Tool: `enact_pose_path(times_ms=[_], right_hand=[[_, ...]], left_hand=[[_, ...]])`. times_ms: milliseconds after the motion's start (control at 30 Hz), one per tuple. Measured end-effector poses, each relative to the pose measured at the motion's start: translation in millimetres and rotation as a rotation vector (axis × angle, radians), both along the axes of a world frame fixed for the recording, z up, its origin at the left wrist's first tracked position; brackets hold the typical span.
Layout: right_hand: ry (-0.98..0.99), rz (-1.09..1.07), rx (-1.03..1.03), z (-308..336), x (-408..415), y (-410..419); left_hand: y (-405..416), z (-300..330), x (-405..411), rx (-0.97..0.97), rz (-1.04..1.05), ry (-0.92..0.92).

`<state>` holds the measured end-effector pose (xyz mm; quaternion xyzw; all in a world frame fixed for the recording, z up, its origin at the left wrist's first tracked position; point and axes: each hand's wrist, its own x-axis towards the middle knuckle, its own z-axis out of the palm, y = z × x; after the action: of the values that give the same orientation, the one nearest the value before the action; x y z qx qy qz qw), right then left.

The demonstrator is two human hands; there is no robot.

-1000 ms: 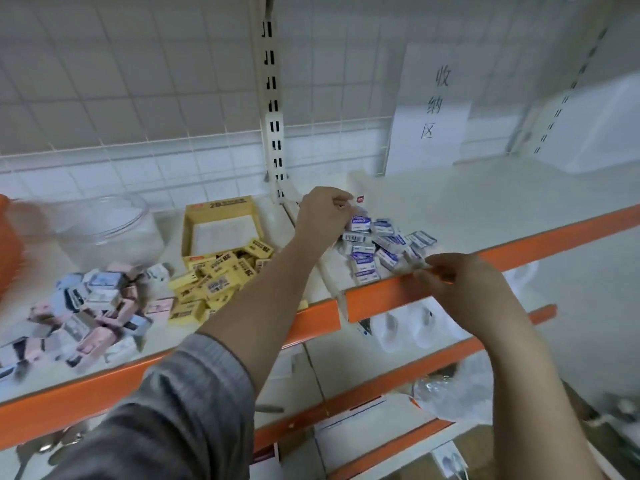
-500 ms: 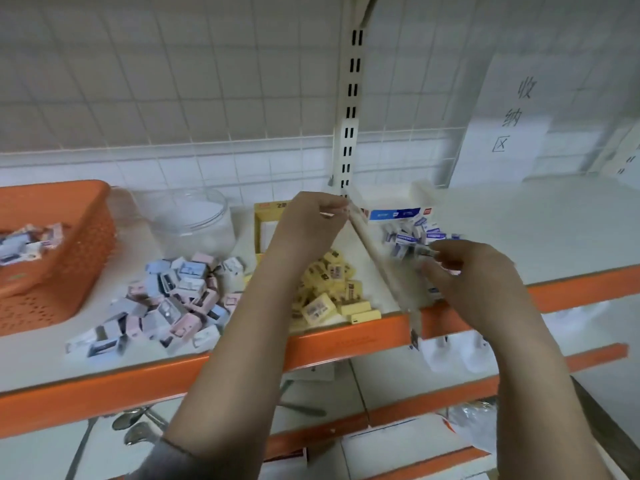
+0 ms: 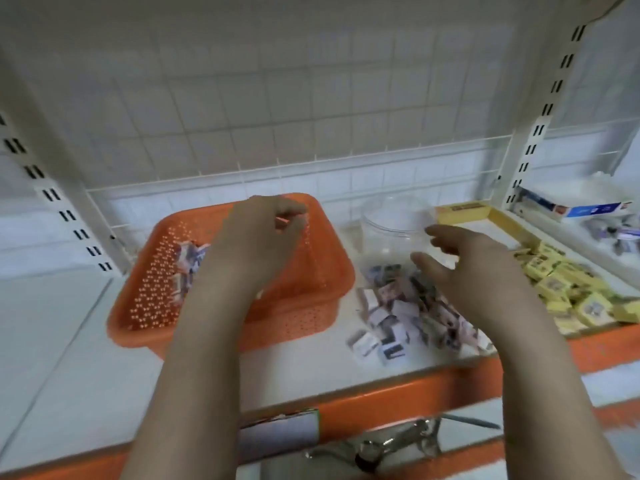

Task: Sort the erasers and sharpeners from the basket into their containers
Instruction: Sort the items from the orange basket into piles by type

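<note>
An orange perforated basket (image 3: pixel 162 289) sits on the white shelf, with a few small packaged pieces (image 3: pixel 188 263) left inside. My left hand (image 3: pixel 258 237) hovers over the basket, fingers loosely curled; I cannot make out anything in them. My right hand (image 3: pixel 464 258) is spread with straight fingers above a pile of pastel pink and blue pieces (image 3: pixel 391 306), just in front of a clear round container (image 3: pixel 394 216). Right of that lie a yellow box (image 3: pixel 464 211) and a heap of yellow packaged pieces (image 3: pixel 561 289).
At the far right stands a white and blue box (image 3: pixel 581 207) with purple-labelled pieces (image 3: pixel 620 235) in front of it. A slotted upright post (image 3: pixel 540 129) divides the shelf bays. The orange shelf edge (image 3: pixel 381 407) runs along the front; metal tools (image 3: pixel 388 445) lie on the shelf below.
The view has swung left. Both hands left the purple-labelled pile: my left hand now sits over the orange basket and my right hand over the pastel pile.
</note>
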<state>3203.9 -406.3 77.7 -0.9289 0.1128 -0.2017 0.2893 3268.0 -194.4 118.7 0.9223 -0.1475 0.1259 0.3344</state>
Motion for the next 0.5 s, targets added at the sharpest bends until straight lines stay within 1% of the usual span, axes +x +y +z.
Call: enact_pose_path(times_ms=[100, 167, 233, 267, 333, 400, 467, 500], right_hand=[[-0.004, 0.060, -0.022, 12, 16, 54], [-0.007, 0.131, -0.107, 20, 34, 84], [-0.003, 0.250, -0.200, 26, 64, 109], [0.039, 0.321, -0.249, 26, 84, 120], [0.191, 0.461, -0.375, 19, 127, 139], [0.340, 0.505, -0.515, 11, 160, 149], [0.417, 0.518, -0.602, 4, 184, 155], [0.439, 0.504, -0.614, 1, 192, 156]], left_hand=[[60, -8, 1, 0.051, 0.061, 0.028], [90, -15, 2, 0.097, 0.128, 0.031], [113, -18, 0, 0.126, 0.204, 0.051], [121, -18, -1, 0.140, 0.229, 0.052], [135, -20, -5, 0.140, 0.266, 0.062], [139, -19, -8, 0.139, 0.271, 0.073], [143, -19, -11, 0.132, 0.277, 0.067], [144, -20, -13, 0.130, 0.279, 0.063]])
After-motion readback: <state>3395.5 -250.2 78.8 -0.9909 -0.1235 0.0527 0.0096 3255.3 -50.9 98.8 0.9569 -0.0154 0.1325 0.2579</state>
